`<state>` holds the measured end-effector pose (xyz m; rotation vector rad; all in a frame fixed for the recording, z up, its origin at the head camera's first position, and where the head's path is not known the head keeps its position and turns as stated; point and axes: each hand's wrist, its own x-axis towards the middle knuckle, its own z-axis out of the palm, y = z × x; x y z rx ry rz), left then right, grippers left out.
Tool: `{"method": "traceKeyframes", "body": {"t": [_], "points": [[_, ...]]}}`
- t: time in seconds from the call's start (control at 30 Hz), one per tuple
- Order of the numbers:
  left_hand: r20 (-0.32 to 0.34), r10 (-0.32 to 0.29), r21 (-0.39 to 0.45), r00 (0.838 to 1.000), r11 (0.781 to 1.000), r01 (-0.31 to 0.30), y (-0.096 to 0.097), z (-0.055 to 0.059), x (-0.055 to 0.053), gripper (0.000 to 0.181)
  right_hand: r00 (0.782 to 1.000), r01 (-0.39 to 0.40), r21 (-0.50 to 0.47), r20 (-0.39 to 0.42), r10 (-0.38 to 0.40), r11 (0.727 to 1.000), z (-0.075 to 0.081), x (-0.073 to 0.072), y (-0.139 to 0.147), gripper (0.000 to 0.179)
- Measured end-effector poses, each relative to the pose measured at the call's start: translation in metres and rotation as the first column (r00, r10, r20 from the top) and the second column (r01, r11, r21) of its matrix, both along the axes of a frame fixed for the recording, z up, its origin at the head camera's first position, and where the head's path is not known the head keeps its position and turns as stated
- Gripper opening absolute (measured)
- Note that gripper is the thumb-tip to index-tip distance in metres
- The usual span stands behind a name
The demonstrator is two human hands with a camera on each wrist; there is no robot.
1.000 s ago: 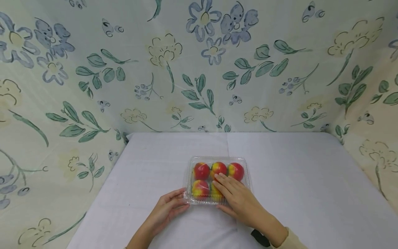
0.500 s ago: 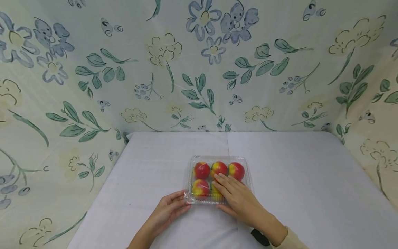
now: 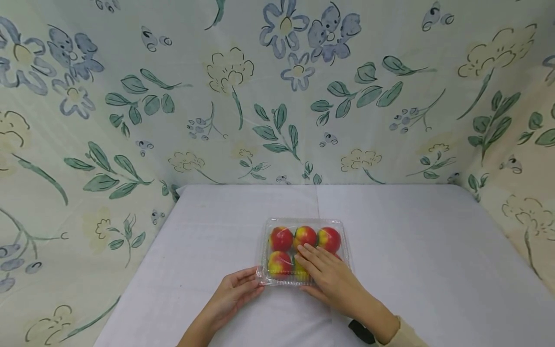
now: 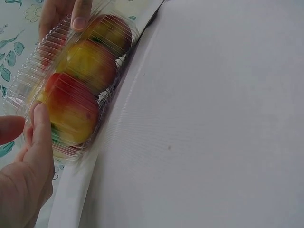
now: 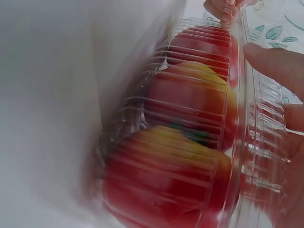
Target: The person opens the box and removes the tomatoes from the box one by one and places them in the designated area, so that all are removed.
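The left hand [image 3: 234,294] pinches the near left corner of the clear box [image 3: 304,221], its digits set around the plastic edge. The right hand [image 3: 330,277] lies over the top of the box, its fingers [image 3: 318,260] straight and close together, pointing up and to the left, with its thumb apart from them at the near rim. The box lies flat on the white cloth [image 3: 208,231], reaching from the left hand's fingertips to beneath the right palm.

Inside, red and yellow fruits [image 3: 279,264] sit in two rows. One is just right of the left grip; the next is partly covered by the right fingers, and only a red edge of another shows behind that hand. Three more stand in a row beyond the right fingertips.

Below the right wrist is a black object [image 3: 362,331], cut off from full view by the arm, next to a cream sleeve [image 3: 401,335]. Well beyond both hands hangs a patterned curtain [image 3: 282,120] with blue flowers and green leaves.
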<state>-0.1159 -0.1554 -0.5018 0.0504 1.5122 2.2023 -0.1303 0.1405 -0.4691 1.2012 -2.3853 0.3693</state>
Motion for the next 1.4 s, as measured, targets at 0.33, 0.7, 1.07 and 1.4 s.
{"method": "traceKeyframes", "body": {"t": [0.33,0.7,1.07,1.4], "points": [[0.007,0.004,-0.002,1.0,1.0,-0.004,-0.001,-0.003,-0.001,0.054,0.996,0.042,0.08,-0.085,-0.035,0.996,0.005,0.003,-0.007,0.069],[0.025,0.011,0.008,1.0,1.0,-0.011,-0.002,-0.003,-0.001,0.051,0.984,0.061,0.143,-0.173,-0.036,0.988,0.005,0.007,-0.01,0.072],[0.026,0.012,0.008,1.0,1.0,-0.012,-0.001,-0.004,-0.002,0.049,0.971,0.074,0.189,-0.236,-0.028,0.979,0.004,0.008,-0.011,0.072],[0.027,0.003,-0.008,1.0,1.0,-0.003,-0.001,-0.005,-0.002,0.052,0.944,0.078,0.157,-0.329,-0.022,0.984,0.002,0.005,-0.015,0.065]]}}
